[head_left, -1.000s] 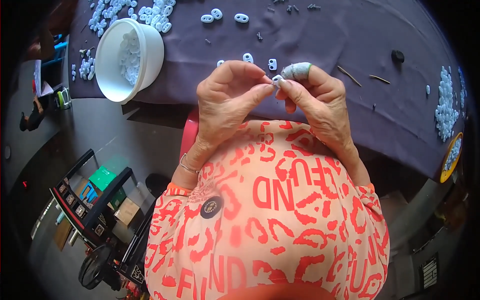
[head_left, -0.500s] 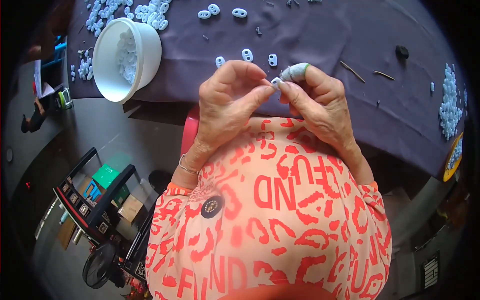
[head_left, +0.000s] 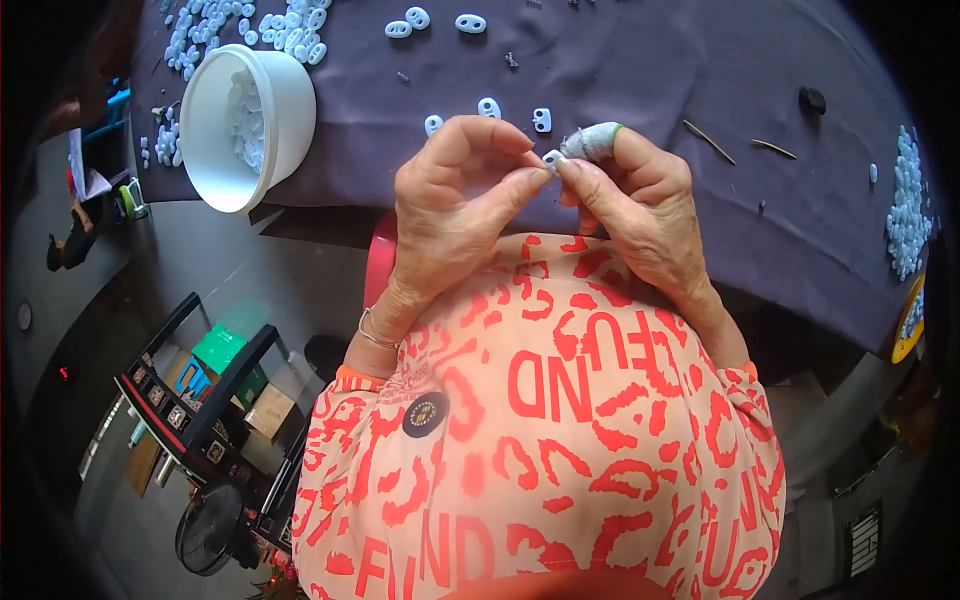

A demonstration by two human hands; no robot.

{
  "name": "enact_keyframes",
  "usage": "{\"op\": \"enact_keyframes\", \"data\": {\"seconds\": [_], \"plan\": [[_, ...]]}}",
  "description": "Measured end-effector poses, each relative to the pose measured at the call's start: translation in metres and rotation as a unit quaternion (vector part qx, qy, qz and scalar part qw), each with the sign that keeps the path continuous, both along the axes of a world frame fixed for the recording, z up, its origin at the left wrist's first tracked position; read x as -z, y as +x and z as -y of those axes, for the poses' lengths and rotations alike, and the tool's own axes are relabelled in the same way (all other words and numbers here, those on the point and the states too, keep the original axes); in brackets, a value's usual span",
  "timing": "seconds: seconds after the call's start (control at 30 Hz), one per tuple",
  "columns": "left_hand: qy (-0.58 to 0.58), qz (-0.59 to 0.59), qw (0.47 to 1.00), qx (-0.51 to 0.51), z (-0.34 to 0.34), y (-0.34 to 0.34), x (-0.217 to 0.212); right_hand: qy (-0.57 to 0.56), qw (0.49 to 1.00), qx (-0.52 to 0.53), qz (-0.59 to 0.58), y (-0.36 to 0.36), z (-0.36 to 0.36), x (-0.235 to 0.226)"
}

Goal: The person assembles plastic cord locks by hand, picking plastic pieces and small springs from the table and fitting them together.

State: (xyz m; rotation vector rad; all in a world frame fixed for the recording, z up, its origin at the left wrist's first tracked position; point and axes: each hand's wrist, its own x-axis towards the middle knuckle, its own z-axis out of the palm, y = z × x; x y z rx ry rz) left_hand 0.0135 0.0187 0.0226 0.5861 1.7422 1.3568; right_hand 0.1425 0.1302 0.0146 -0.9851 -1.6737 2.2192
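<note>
My left hand [head_left: 450, 205] and my right hand [head_left: 640, 200] meet just over the table's near edge. Between their fingertips is a small white two-hole plastic piece [head_left: 551, 159], shaped like a cord lock. My right thumb and forefinger pinch it, and my left thumb and forefinger close on its left side. A white wrap [head_left: 592, 142] with a green edge covers my right forefinger. Just beyond the hands lie similar white pieces, one squarish [head_left: 542, 120], one oval [head_left: 489, 107] and one partly hidden behind my left hand [head_left: 433, 125].
A white round tub [head_left: 292, 118] holding translucent pieces leans toward me at the left. White ovals [head_left: 300, 30] are heaped behind it. Two thin sticks [head_left: 710, 142], a black lump [head_left: 812, 100] and a pile of small pale parts [head_left: 907, 205] lie right. A yellow-rimmed dish [head_left: 908, 345] sits at the right edge.
The view has shifted slightly, so the tub and far pieces appear a little left. Both hands keep nearly the same pinch on the white piece.
</note>
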Motion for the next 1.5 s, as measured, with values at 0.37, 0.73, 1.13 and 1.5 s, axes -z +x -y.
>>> {"op": "enact_keyframes", "data": {"seconds": [0.37,0.73,1.13,1.5], "plan": [[-0.024,-0.002,1.0,0.016,-0.001,0.002,0.0,0.131,0.991,-0.037,-0.016,0.004,0.0,0.011],[-0.025,0.126,0.992,-0.019,-0.003,-0.004,0.002,-0.106,0.994,-0.009,0.039,-0.001,-0.001,0.009],[-0.026,0.066,0.995,-0.069,-0.006,0.011,0.003,-0.047,0.998,0.004,0.031,-0.004,0.005,0.013],[-0.051,0.098,0.994,-0.021,-0.001,-0.002,0.003,-0.129,0.989,0.055,0.036,-0.009,0.002,0.006]]}}
